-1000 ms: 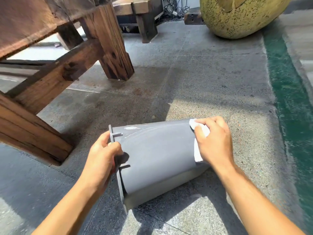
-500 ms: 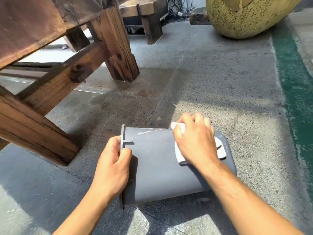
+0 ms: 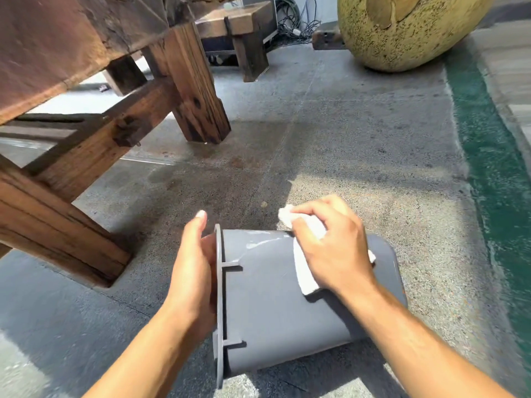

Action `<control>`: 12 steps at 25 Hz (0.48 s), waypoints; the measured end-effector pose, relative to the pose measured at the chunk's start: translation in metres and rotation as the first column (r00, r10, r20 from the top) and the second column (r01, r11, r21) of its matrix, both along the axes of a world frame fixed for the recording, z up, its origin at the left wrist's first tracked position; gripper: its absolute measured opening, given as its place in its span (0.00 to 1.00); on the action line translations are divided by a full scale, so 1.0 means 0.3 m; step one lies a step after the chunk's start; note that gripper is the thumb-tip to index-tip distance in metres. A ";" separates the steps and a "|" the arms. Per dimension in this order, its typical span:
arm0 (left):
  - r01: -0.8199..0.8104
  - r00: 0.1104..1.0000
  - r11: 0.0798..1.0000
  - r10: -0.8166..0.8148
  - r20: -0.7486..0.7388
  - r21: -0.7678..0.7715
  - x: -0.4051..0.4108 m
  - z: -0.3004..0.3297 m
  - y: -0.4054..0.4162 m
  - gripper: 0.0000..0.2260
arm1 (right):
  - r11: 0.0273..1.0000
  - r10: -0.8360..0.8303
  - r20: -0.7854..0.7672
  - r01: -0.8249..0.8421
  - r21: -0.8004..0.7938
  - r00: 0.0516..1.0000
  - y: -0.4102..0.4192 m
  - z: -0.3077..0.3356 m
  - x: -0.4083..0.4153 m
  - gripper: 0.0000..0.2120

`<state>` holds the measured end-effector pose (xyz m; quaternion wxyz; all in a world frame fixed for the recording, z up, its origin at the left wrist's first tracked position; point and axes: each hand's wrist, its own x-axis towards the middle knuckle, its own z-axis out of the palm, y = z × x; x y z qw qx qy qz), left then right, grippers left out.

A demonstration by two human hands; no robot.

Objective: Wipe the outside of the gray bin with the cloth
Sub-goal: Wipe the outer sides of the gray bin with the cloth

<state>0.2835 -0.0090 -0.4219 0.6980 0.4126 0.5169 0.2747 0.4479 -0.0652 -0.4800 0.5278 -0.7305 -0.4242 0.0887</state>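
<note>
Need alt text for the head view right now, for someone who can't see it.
A gray bin lies on its side on a concrete floor; the right hand presses a white cloth against its wall while the left hand steadies the rim.

Bin (image 3: 275,311) lies on its side on the floor (image 3: 344,139). Left hand (image 3: 192,277) at its rim, right hand (image 3: 330,248) w/ cloth (image 3: 304,271) on top. Wood bench (image 3: 100,96) back left, big round thing (image 3: 402,33) back right.
</note>
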 end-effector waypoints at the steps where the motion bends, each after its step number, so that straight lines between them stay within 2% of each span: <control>1: 0.008 1.000 0.999 -0.007 0.025 -0.042 0.005 0.004 0.000 0.34 | 0.995 0.102 0.013 -0.102 0.020 0.995 0.019 0.032 -0.060 0.06; 3: -0.038 0.996 0.997 0.042 -0.074 0.064 0.009 -0.010 -0.006 0.28 | 0.975 0.222 0.136 -0.217 -0.049 0.965 0.052 0.077 -0.155 0.10; 5: -0.080 0.976 0.978 0.116 -0.186 0.191 0.003 -0.016 -0.007 0.22 | 0.969 0.231 0.285 -0.193 -0.156 0.930 0.059 0.085 -0.201 0.13; 6: -0.079 0.972 0.975 0.122 -0.202 0.208 -0.006 -0.015 -0.007 0.20 | 0.965 0.219 0.315 -0.158 -0.210 0.924 0.054 0.074 -0.195 0.14; 9: -0.041 0.950 0.967 0.116 -0.289 0.252 -0.038 -0.021 -0.005 0.17 | 0.922 0.158 0.253 -0.050 -0.384 0.954 0.018 0.012 -0.073 0.15; 12: -0.023 0.929 0.938 0.148 -0.340 0.345 -0.056 -0.027 -0.004 0.16 | 0.849 0.000 0.120 0.063 -0.525 0.993 -0.029 -0.080 0.131 0.11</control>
